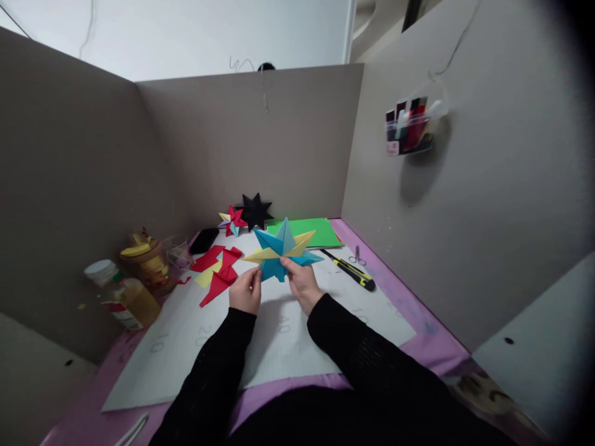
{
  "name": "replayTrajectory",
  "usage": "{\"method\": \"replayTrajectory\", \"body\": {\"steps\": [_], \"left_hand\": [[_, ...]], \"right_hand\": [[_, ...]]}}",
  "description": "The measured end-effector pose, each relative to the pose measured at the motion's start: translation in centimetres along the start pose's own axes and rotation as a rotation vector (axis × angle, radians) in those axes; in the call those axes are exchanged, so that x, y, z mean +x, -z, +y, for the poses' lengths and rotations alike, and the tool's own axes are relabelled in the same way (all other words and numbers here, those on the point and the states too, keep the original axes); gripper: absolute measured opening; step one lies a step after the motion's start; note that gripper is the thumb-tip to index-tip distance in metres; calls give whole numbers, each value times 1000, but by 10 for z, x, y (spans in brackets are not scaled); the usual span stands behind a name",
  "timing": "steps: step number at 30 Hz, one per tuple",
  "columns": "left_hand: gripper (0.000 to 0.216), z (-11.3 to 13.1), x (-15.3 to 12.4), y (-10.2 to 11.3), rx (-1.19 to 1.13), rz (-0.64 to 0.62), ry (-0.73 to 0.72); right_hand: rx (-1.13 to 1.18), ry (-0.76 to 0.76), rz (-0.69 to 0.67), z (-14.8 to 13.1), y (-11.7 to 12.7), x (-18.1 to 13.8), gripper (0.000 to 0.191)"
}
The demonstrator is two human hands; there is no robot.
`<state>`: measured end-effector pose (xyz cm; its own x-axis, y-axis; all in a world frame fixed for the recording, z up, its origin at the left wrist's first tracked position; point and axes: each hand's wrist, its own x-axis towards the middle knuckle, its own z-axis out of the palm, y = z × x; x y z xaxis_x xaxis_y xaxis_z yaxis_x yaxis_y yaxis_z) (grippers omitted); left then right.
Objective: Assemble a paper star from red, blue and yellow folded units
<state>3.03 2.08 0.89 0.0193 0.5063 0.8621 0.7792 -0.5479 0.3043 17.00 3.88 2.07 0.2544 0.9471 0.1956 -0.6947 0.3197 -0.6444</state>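
A blue and yellow folded paper star is held up above the white sheet on the desk. My left hand pinches its lower left edge with closed fingers. My right hand grips its lower right part, fingers closed on the paper. Both arms are in black sleeves. Red and yellow folded paper pieces lie on the sheet just left of my left hand.
A black paper star and a small multicoloured star stand at the back wall. Green paper, a yellow-black utility knife and small scissors lie to the right. A glue bottle, jars and a phone sit left. Cardboard walls enclose the desk.
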Motion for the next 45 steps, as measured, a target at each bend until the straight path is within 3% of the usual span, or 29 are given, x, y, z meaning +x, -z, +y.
{"method": "replayTrajectory", "body": {"steps": [8,17,20,25,28,36,41,45], "left_hand": [[20,2,-6,-7,78,-45,38],[26,1,0,2,2,-125,61],[27,0,2,4,-92,-174,184],[31,-3,5,2,-431,-269,519],[30,0,5,1,-451,-246,604],[20,6,-3,-1,-43,-53,307],[23,6,-3,-1,-23,-34,307],[24,3,1,2,-42,-35,206]], "right_hand": [[-22,-33,74,1,-4,-5,40],[-93,-49,21,1,0,-4,40],[-109,-49,-21,-1,-2,-6,40],[-99,-21,-84,-1,-4,-10,35],[-98,5,-70,2,-3,-10,35],[-144,34,-8,8,-3,-12,38],[-158,74,-48,8,-3,-13,32],[-176,78,-54,6,-3,-12,31]]}}
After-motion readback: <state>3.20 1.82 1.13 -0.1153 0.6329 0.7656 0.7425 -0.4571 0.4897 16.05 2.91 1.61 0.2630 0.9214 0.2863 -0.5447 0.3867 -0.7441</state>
